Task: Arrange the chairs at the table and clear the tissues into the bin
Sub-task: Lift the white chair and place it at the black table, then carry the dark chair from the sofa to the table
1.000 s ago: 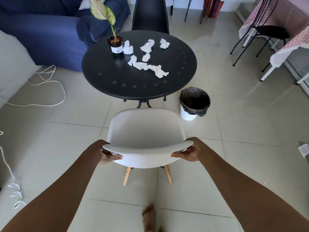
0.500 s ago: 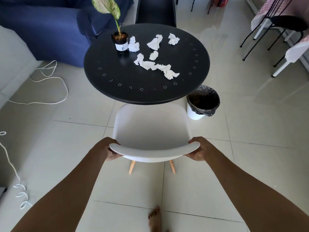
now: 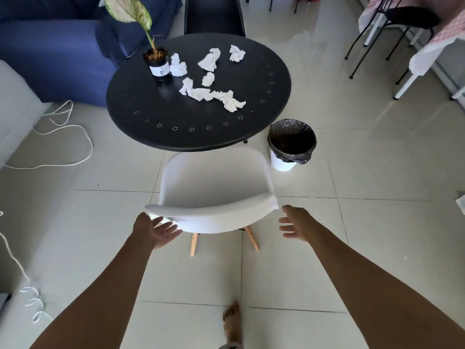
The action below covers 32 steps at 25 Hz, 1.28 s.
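A white shell chair [image 3: 214, 182] with wooden legs stands with its seat front tucked just under the round black table [image 3: 201, 129]. My left hand [image 3: 154, 230] is open at the left end of the chair back, fingers spread and off it. Off the right end, my right hand [image 3: 293, 224] is open too, a little apart from the chair. Several crumpled white tissues [image 3: 210, 93] lie on the tabletop. A white bin [image 3: 292, 144] with a black liner sits on the floor right of the table. A black chair [image 3: 214, 15] stands at the table's far side.
A potted plant [image 3: 157, 62] stands on the table's left part. A blue sofa [image 3: 50, 46] is at the back left, and white cord [image 3: 63, 137] trails over the floor on the left. Black metal chairs [image 3: 392, 23] and a clothed table are at the right. My bare foot [image 3: 231, 323] is below.
The chair slid forward until its seat went under the table edge. Both hands then let go of the chair back and opened beside it.
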Tool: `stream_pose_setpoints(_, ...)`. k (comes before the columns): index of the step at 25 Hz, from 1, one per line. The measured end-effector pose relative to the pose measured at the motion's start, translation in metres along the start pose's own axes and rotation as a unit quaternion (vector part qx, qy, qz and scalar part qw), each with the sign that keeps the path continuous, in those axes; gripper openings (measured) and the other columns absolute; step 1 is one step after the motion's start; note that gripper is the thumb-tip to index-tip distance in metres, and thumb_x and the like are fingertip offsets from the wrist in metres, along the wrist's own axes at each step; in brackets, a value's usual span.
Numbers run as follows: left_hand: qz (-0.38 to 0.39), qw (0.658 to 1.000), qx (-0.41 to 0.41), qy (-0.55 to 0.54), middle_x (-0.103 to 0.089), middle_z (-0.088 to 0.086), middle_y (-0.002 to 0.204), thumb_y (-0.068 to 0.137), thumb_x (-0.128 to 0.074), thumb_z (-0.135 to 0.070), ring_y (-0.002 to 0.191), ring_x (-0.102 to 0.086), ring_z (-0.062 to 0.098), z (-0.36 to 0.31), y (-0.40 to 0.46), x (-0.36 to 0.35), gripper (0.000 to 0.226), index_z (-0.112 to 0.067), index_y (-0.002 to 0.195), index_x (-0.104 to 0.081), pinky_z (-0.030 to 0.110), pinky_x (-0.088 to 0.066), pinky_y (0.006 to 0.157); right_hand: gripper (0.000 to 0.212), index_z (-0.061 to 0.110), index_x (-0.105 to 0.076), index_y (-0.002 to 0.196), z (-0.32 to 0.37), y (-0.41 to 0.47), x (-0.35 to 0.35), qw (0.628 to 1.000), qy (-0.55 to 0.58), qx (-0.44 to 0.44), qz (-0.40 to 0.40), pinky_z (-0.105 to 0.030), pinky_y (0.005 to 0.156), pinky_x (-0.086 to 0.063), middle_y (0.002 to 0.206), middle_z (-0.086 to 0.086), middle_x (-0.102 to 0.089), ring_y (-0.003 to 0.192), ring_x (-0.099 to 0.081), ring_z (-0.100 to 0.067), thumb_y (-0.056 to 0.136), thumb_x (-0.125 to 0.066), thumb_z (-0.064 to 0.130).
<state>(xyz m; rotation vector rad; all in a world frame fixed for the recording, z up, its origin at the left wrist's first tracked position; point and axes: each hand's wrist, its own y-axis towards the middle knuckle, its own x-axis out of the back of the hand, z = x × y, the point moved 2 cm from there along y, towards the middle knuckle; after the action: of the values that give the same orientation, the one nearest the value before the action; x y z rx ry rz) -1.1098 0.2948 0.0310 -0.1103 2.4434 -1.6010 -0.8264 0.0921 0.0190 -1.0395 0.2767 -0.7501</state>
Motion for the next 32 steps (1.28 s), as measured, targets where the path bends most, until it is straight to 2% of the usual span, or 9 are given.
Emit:
stream_pose_setpoints(2,0.000,0.996,-0.016,0.083,-0.041,0.022,0.142,0.098,-0.028,-0.034,0.132,-0.043,0.038,0.039,-0.011,-0.001,0.050,-0.003,0.132,-0.046,0.053,-0.036,0.108,0.038,0.004,-0.053,0.125,-0.023,-0.010,0.031,0.990,-0.138,0.027,-0.032,-0.039,0.088,-0.047,0.119,-0.018,-0.061,0.090,-0.054,-0.026,0.092,-0.043,0.021)
stream_pose_setpoints(4,-0.010,0.969,-0.043,0.244,-0.053,0.018,0.113,0.096,-0.038,-0.032,0.103,-0.055,0.034,0.086,-0.028,-0.007,0.042,-0.003,0.124,-0.050,0.049,-0.042,0.099,0.038,0.004,-0.056,0.122,-0.051,-0.025,0.068,0.971,-0.232,0.040,-0.047,-0.036,0.084,-0.048,0.106,-0.014,-0.061,0.090,-0.057,-0.026,0.091,-0.041,0.018)
stream_pose_setpoints(6,-0.013,0.912,-0.086,0.401,-0.048,0.009,0.082,0.093,-0.047,-0.029,0.073,-0.049,0.025,0.138,-0.049,-0.022,0.026,-0.006,0.105,-0.052,0.043,-0.046,0.085,0.040,0.006,-0.058,0.123,-0.083,-0.046,0.114,0.952,-0.296,0.052,-0.062,-0.036,0.085,-0.051,0.108,-0.013,-0.063,0.102,-0.062,-0.029,0.090,-0.039,0.018)
stream_pose_setpoints(9,0.018,0.775,-0.158,0.612,-0.049,0.011,0.080,0.092,-0.048,-0.025,0.078,-0.050,0.027,0.217,-0.078,-0.058,0.022,-0.004,0.092,-0.051,0.041,-0.051,0.082,0.041,0.010,-0.056,0.128,-0.136,-0.078,0.189,0.921,-0.370,0.065,-0.103,-0.032,0.097,-0.047,0.129,-0.010,-0.060,0.121,-0.056,-0.029,0.093,-0.037,0.021)
stream_pose_setpoints(14,0.089,0.577,-0.232,0.778,-0.066,0.020,0.107,0.091,-0.045,-0.027,0.099,-0.062,0.033,0.314,-0.112,-0.138,0.038,0.003,0.107,-0.063,0.030,-0.050,0.078,0.041,0.013,-0.055,0.130,-0.193,-0.103,0.296,0.925,-0.333,0.048,-0.177,-0.029,0.105,-0.040,0.141,-0.005,-0.051,0.131,-0.047,-0.023,0.094,-0.038,0.019)
stream_pose_setpoints(19,0.122,0.479,-0.254,0.832,-0.043,0.004,0.057,0.091,-0.044,-0.028,0.060,-0.048,0.022,0.374,-0.115,-0.212,0.039,-0.008,0.057,-0.040,0.024,-0.036,0.058,0.030,0.008,-0.057,0.115,-0.216,-0.090,0.370,0.962,-0.217,0.004,-0.169,-0.026,0.074,-0.051,0.110,-0.011,-0.061,0.103,-0.062,-0.024,0.092,-0.037,0.015)
stream_pose_setpoints(23,0.129,0.511,-0.218,0.821,-0.043,0.004,0.061,0.090,-0.045,-0.023,0.071,-0.050,0.023,0.395,-0.098,-0.276,0.033,-0.007,0.061,-0.043,0.024,-0.040,0.068,0.014,0.013,-0.052,0.081,-0.197,-0.055,0.418,0.976,-0.117,-0.038,-0.182,-0.033,0.074,-0.049,0.086,-0.013,-0.064,0.068,-0.056,-0.022,0.090,-0.040,0.012)
stream_pose_setpoints(26,0.124,0.547,-0.189,0.806,-0.043,0.003,0.063,0.090,-0.046,-0.019,0.075,-0.049,0.023,0.400,-0.085,-0.337,0.033,-0.010,0.059,-0.040,0.024,-0.040,0.069,0.023,0.003,-0.060,0.102,-0.164,-0.019,0.453,0.980,-0.048,-0.069,-0.178,-0.035,0.082,-0.050,0.091,-0.014,-0.064,0.074,-0.056,-0.022,0.091,-0.042,0.014)
stream_pose_setpoints(32,0.127,0.520,-0.191,0.823,-0.042,0.001,0.061,0.092,-0.046,-0.024,0.059,-0.046,0.015,0.398,-0.071,-0.460,0.034,-0.009,0.062,-0.041,0.020,-0.037,0.064,0.027,0.003,-0.056,0.113,-0.086,0.041,0.517,0.984,0.032,-0.087,-0.154,-0.033,0.075,-0.047,0.075,-0.008,-0.058,0.062,-0.053,-0.019,0.095,-0.041,0.016)
